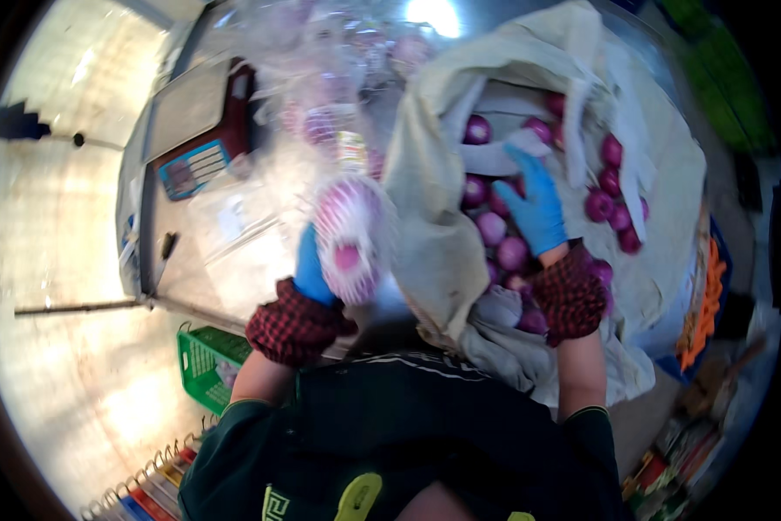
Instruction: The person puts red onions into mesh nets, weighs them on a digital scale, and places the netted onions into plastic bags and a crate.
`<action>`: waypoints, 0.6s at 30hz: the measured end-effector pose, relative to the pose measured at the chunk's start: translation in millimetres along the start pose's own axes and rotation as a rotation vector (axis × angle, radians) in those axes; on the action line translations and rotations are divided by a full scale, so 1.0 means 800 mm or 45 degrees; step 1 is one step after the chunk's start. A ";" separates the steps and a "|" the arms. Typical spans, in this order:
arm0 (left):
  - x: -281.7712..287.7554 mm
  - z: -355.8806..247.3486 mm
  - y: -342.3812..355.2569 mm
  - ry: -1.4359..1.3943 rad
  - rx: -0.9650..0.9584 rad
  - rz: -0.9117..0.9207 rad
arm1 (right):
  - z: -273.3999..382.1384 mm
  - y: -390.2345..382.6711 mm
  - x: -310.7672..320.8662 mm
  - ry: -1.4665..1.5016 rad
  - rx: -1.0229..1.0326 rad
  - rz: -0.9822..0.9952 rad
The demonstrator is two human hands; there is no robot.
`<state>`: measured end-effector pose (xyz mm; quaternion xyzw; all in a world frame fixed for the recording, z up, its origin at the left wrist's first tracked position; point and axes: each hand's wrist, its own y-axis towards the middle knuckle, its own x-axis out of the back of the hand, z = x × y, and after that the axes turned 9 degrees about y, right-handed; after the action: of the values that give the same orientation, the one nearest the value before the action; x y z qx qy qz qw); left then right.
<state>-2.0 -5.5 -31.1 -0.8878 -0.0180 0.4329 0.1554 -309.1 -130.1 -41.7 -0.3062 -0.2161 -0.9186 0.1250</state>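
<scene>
My left hand (311,267), in a blue glove, holds a white net package (352,217) of round purple fruit or onions, with one showing through an opening at its near end. The fingers are partly hidden behind the package. My right hand (536,208), also gloved in blue, is over an opened pale cloth (430,156) at the right. Its fingers are spread and hold nothing that I can see. Beneath and around it lie several loose round purple pieces (513,253), and more (612,181) rest in a fold farther right. Their exact kind is unclear.
A dark red scale (228,122) with a metal pan and blue keypad stands far left on the table. Clear plastic bags (234,221) lie near it. Packed clear bags (321,95) of purple produce fill the back middle. A green crate (206,369) stands below the table.
</scene>
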 end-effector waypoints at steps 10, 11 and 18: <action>0.284 -0.388 0.112 0.468 -0.826 -1.019 | 0.025 0.015 0.008 -0.721 0.040 0.479; 0.302 -0.396 0.122 0.477 -0.809 -1.060 | 0.040 -0.002 0.020 -0.747 -0.036 0.503; 0.216 -0.242 0.151 0.767 -1.113 -0.571 | 0.132 -0.132 0.033 0.017 -0.638 0.245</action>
<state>243.6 -141.8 -86.2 -0.9281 -0.3379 0.0699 -0.1397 -314.5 9.6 16.8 -0.3406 0.0490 -0.9294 0.1333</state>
